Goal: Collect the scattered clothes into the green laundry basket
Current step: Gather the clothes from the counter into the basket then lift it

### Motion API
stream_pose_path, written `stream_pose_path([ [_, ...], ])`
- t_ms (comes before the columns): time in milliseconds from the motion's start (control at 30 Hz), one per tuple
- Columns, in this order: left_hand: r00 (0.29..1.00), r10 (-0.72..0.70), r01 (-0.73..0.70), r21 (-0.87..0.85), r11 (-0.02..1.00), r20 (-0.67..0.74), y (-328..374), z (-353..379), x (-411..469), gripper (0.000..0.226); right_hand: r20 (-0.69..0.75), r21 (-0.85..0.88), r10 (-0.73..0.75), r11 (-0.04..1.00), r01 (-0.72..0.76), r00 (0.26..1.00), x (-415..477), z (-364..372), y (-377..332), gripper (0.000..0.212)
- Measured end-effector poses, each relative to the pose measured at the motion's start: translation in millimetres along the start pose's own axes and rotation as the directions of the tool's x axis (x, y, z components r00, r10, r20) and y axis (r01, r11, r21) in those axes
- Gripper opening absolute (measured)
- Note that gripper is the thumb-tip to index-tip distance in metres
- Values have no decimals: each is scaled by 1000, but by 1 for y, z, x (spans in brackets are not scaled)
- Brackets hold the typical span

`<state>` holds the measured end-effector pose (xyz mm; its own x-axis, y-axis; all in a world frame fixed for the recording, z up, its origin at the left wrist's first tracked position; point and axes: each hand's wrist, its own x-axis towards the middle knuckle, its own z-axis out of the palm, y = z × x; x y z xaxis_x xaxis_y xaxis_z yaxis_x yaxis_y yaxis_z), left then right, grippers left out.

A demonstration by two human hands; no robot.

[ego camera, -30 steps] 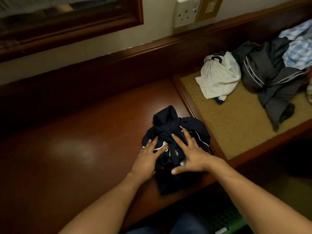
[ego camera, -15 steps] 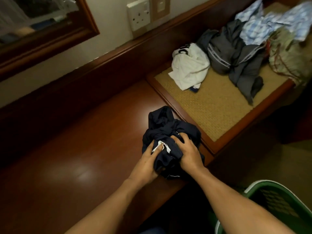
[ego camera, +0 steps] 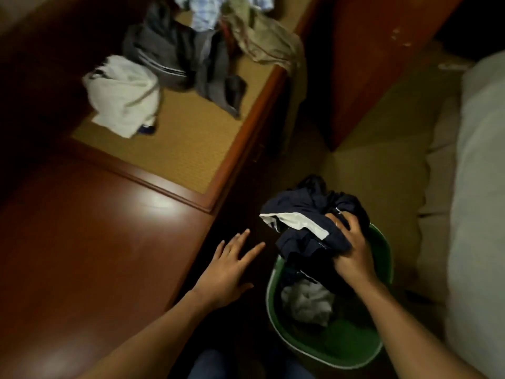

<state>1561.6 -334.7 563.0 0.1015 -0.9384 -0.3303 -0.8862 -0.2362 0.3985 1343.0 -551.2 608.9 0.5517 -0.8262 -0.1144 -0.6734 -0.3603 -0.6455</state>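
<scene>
The navy garment (ego camera: 306, 214) is gripped in the curled fingers of the right hand (ego camera: 352, 251), directly above the green laundry basket (ego camera: 347, 343), where a white cloth (ego camera: 307, 299) is seen. The left hand (ego camera: 226, 268) is held relaxed with fingers spread, holding nothing, beside the bench (ego camera: 95, 242) edge. Farther off, a white garment (ego camera: 123, 94) and a grey garment (ego camera: 175, 53) are seen on the bench's woven mat (ego camera: 185, 149).

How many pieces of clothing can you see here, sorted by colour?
White or pale: 2, white garment on the woven mat, pale cloth in the green basket
Grey: 1, grey garment
Blue checked: 1, checked shirt
Khaki: 1, khaki garment
Navy: 1, navy garment held by the right hand
Total: 6 that I can tell apart
</scene>
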Motion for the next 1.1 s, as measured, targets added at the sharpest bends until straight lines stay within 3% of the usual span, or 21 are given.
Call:
stream_pose_path([
  [100,971,180,-206,168,964,156,44,42,39,98,-63,-142,97,984,-105,993,-26,-37,61,50],
  [200,900,259,-367,286,885,351,70,76,64,92,-93,-197,163,964,-179,982,-48,-57,101,57],
  [400,723,230,-618,460,638,652,83,127,93,64,-114,-192,151,966,-171,982,-63,-49,159,59],
  [500,649,204,-711,487,508,733,71,144,101,64,-118,-191,126,970,-147,985,-62,-32,171,54],
  [633,601,318,-755,390,527,733,56,147,111,62,-112,-205,186,957,-206,976,-59,5,181,56],
  [700,587,301,-757,377,533,752,52,148,111,63,-14,-279,275,922,-268,961,-59,32,190,70],
  [800,588,285,-747,373,551,757,49,155,113,63,313,-388,436,870,-305,844,-62,74,204,87],
  [833,592,294,-744,369,557,751,49,157,115,61,445,-414,478,860,-300,757,-62,84,208,88],
  [900,579,292,-748,352,563,762,49,158,114,60,684,-452,522,852,-265,511,-67,101,208,85],
  [933,571,288,-750,346,565,769,48,157,113,60,738,-454,528,849,-271,419,-72,107,206,82],
  [967,574,295,-752,350,559,764,47,158,112,60,750,-443,530,847,-294,396,-77,112,203,79],
  [1100,592,293,-743,367,559,751,48,156,112,60,628,-337,504,863,-376,594,-87,112,190,73],
])
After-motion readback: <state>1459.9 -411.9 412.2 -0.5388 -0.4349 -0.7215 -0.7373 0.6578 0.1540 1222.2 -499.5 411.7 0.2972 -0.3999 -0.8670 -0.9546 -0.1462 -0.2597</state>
